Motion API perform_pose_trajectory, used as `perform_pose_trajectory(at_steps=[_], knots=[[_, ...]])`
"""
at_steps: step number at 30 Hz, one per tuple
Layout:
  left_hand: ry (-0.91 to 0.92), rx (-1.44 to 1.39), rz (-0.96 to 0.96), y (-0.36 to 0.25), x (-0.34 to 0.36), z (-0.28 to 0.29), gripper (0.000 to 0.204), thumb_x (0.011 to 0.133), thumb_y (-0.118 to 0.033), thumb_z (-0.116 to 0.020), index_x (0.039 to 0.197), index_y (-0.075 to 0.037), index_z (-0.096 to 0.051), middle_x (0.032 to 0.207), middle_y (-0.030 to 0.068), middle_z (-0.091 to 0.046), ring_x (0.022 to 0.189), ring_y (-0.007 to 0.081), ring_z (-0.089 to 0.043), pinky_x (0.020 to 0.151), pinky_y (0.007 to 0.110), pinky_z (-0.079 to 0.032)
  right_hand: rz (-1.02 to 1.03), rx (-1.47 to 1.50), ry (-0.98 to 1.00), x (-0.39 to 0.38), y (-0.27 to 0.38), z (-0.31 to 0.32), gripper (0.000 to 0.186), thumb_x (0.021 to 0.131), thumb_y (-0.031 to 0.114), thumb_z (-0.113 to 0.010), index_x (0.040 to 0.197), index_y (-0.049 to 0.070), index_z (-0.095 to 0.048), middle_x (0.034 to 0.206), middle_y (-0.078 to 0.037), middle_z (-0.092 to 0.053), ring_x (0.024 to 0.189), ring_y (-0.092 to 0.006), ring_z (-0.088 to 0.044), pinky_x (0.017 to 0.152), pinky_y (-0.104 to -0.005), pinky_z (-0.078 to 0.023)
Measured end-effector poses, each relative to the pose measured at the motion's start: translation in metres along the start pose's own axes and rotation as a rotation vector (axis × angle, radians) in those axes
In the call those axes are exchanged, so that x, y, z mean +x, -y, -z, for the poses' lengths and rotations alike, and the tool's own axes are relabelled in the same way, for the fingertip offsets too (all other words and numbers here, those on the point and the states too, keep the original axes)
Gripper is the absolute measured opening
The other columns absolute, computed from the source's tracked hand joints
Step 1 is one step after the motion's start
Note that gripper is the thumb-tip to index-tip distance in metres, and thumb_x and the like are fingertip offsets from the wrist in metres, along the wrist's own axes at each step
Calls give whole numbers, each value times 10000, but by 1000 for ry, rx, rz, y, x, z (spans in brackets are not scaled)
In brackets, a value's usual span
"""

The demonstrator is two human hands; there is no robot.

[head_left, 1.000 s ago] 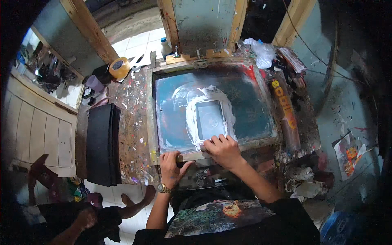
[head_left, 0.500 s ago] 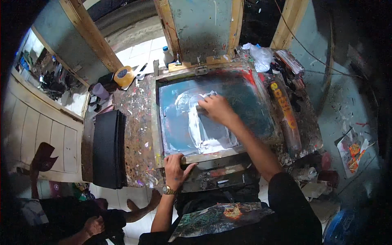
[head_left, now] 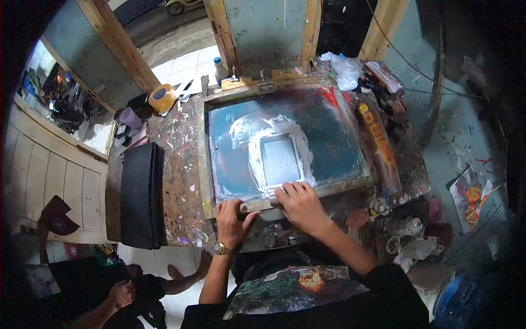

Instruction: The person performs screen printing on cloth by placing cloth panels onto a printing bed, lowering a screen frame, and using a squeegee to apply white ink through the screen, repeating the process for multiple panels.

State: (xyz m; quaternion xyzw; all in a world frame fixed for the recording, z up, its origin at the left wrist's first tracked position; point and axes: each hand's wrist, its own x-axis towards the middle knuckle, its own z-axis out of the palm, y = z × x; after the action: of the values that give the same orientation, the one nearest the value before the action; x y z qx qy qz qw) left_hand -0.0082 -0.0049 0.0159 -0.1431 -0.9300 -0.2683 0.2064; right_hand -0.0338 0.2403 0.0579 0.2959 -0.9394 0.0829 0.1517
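A wooden-framed printing screen (head_left: 203, 159) lies on the paint-stained table in front of me. White ink (head_left: 304, 159) borders a pale rectangular window (head_left: 280, 159) in its blue-green mesh, and a round emblem shows faintly there. My left hand (head_left: 229, 220) grips the near rail of the screen by its left corner, thumb stretched to the right. At the near end of the window, my right hand (head_left: 302, 205) is closed with fingers curled on what seems to be a squeegee, mostly hidden by the hand.
Left of the screen lies a black stack of flat pieces (head_left: 139, 197). Behind it are a tape roll (head_left: 163, 98) and a purple cup (head_left: 130, 118). A bottle (head_left: 220, 72) and plastic bag (head_left: 345, 72) stand at the back; a long tube (head_left: 382, 148) lies right. Another person's hand (head_left: 121, 293) shows lower left.
My right hand has come from the far part of the mesh toward me, to the near rail. The window in the ink now shows clear. My left hand stays on the rail.
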Motion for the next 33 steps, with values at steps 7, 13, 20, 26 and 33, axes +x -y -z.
perform_pose_trajectory(at_steps=[7,13,20,26,33], knots=[[-178,58,-161,-22,62,77,583,748,-415,-908,1092,-38,-626,837,83,-605,785,278,-586,772,416,-452,55,-71,-146,48,-1,101,760,751,411,-830,1403,117,-573,1054,-147,-575,1006,-324,-589,929,-489,-467],[-587,404,-434,-69,194,153,501,794,-364,-898,1101,-44,-664,906,99,-668,800,248,-627,709,386,-472,184,-179,-267,193,-69,204,1004,531,514,-921,1382,90,-598,1080,-103,-669,988,-289,-668,830,-445,-528],[-71,-117,-123,36,249,-70,585,957,-497,-675,1270,-2,-660,1255,213,-687,1183,354,-647,1059,497,-461,149,-176,-133,278,-101,284,1080,601,713,-853,1338,-42,-624,1054,-252,-752,988,-379,-738,917,-436,-588],[28,213,8,96,237,-172,771,1022,-651,-425,1461,-33,-566,1550,124,-536,1467,303,-462,1259,625,-122,157,-161,-112,306,-116,281,1130,579,783,-829,1300,-67,-642,1195,-284,-712,1090,-401,-706,961,-440,-565],[-135,-276,297,78,211,-104,278,991,-297,-690,1097,-53,-774,1084,174,-761,1014,358,-711,925,448,-509,19,-221,-154,326,-108,277,1190,570,692,-891,1392,-101,-554,1307,-294,-660,1207,-384,-660,1056,-450,-517]])
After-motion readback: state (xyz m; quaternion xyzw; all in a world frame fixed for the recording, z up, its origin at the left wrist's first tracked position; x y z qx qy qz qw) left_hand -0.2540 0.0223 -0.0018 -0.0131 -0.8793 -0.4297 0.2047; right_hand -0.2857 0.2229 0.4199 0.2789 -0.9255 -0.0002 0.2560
